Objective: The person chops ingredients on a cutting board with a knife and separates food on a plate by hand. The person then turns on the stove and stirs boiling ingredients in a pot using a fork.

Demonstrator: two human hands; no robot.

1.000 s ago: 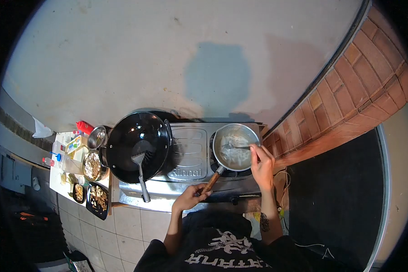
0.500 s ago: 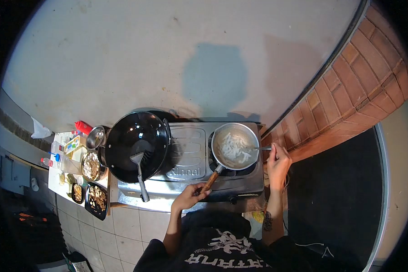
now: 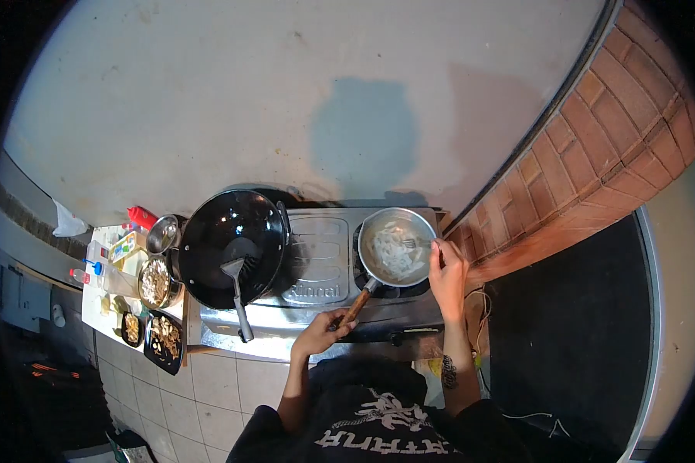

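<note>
A saucepan [image 3: 368, 266] with pale, wide noodle-like strips [image 3: 394, 248] in cloudy liquid sits on the right burner. My left hand [image 3: 322, 333] is closed around its wooden handle [image 3: 357, 305]. Over the pan's right rim, my right hand [image 3: 448, 274] pinches a fork [image 3: 417, 243], whose tines point left over the strips. To the left stands a large black wok [image 3: 208, 262], with a grey-handled spatula [image 3: 238, 297] leaning in it.
The steel gas stove [image 3: 316, 258] runs along the wall. At left, a white side table [image 3: 93, 305] bears a bowl of chopped food [image 3: 155, 279], a black tray [image 3: 162, 356], a red bottle [image 3: 141, 217] and a jug [image 3: 118, 280]. A brick wall [image 3: 564, 154] rises at right.
My right hand and the fork have moved left, further over the saucepan. The pan has shifted very slightly left, and the strips are more spread out. My left hand stays on the handle.
</note>
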